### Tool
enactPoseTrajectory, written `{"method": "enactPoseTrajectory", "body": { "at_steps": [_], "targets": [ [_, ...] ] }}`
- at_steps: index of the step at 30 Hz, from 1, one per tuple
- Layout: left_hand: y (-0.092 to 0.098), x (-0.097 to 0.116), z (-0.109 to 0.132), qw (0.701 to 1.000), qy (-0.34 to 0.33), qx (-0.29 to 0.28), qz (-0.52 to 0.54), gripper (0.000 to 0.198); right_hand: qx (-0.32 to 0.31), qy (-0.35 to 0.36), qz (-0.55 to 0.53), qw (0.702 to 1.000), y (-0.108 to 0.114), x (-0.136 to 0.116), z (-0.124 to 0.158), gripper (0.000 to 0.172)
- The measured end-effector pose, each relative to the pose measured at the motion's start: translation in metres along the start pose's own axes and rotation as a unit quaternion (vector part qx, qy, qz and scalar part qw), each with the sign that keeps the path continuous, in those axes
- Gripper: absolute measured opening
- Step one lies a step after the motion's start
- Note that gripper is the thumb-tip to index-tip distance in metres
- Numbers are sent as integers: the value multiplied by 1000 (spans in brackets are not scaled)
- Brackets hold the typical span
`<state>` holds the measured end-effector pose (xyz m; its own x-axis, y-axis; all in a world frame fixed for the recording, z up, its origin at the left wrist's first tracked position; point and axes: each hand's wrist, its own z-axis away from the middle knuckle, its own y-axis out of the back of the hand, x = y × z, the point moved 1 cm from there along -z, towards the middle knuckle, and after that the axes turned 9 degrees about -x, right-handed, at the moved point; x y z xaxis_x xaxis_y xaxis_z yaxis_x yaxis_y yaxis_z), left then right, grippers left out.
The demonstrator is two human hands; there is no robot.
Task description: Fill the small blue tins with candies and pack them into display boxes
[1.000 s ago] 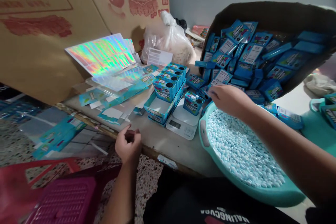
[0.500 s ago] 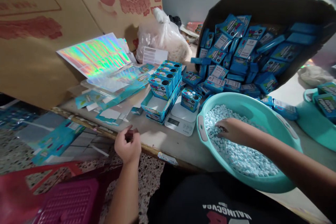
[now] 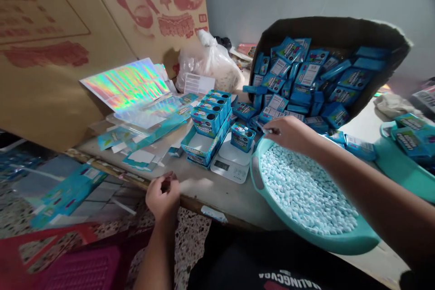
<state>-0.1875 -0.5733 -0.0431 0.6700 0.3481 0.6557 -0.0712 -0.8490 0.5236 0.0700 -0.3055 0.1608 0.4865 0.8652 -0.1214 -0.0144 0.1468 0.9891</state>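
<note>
My right hand [image 3: 288, 133] is over the far left rim of a turquoise tub [image 3: 360, 241], its fingers pinched on a few pale candies. Small pale-blue candies [image 3: 306, 190] fill the tub's bottom. Left of that hand, an open blue candy box [image 3: 242, 138] with candies at its top stands on a white kitchen scale [image 3: 228, 170]. My left hand [image 3: 163, 194] rests at the table's front edge, fingers curled inward, with nothing seen in it. Beside the scale, several blue boxes [image 3: 205, 122] stand in a row in a blue display tray [image 3: 195, 146].
Behind the tub, a tilted carton [image 3: 326, 27] holds many blue boxes. A second turquoise tub [image 3: 390, 163] with boxes is at right. Shiny holographic sheets [image 3: 129, 84] and flat cardboard pieces [image 3: 142, 156] lie at left, near a tied plastic bag [image 3: 210, 63].
My right hand has risen out of the candies and moved up and left toward the box on the scale. My left hand stays curled at the table edge. The view has tilted up slightly.
</note>
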Motion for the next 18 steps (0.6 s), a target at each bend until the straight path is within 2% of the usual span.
{"method": "enactPoseTrajectory", "body": {
  "at_steps": [3, 6, 13, 18],
  "targets": [
    [2, 3, 0, 1000, 20, -13, 6, 20, 25, 15, 6, 1000, 9, -1, -24, 18],
    [3, 2, 1, 1000, 18, -19, 2, 21, 1, 40, -5, 999, 11, -5, -38, 18],
    [3, 1, 1, 1000, 3, -10, 0, 20, -94, 110, 43, 989, 11, -29, -39, 28],
    [3, -1, 1, 1000, 15, -21, 3, 21, -114, 126, 40, 985, 8, -31, -40, 32]
  ]
}}
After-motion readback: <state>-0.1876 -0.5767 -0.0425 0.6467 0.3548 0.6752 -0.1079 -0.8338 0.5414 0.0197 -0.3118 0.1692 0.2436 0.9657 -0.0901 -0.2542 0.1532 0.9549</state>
